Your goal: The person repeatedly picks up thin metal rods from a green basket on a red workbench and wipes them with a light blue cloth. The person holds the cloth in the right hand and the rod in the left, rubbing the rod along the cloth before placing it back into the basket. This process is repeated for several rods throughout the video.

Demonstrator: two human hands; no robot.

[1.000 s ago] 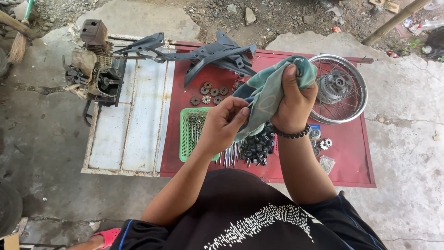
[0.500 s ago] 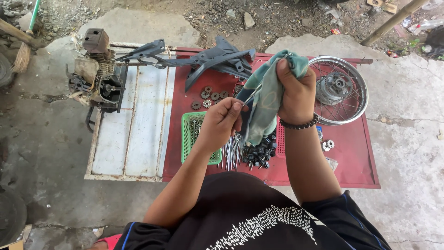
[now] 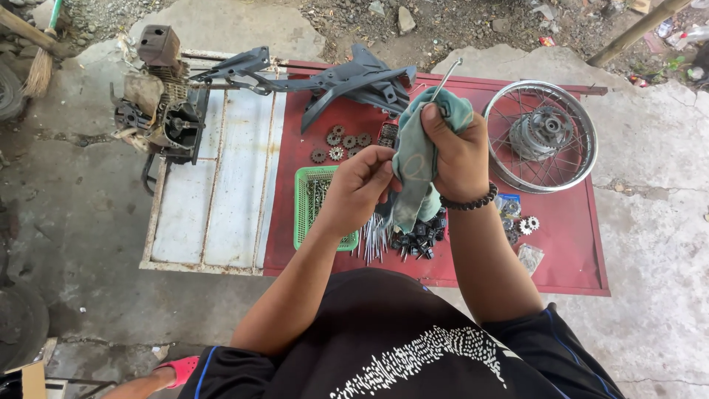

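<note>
Item, nearest: left hand point(image 3: 360, 186), fingers curled closed, pinching the lower end of a thin metal spoke point(image 3: 444, 78) at the hem of the cloth; right hand point(image 3: 456, 154), at 3 o'clock of the left and touching it, fist closed round a teal rag point(image 3: 415, 166) wrapped about the spoke, whose bent tip sticks out at 1 o'clock above the fist; beaded bracelet point(image 3: 473, 202) on the right wrist

Below the hands, on the red panel point(image 3: 569, 244): loose bundle of spokes point(image 3: 375, 244), black small parts point(image 3: 422, 232) beside it, green plastic basket point(image 3: 309, 210) at 9 o'clock; judged: one spoke in wiping, many yet lying in the pile, so the cleaning looks far from finished

Further: small gears point(image 3: 338, 144); spoked wheel rim with hub point(image 3: 541, 135) at 2 o'clock; black frame piece point(image 3: 347, 77) at 12; engine block point(image 3: 159, 111) at 10 o'clock
</note>
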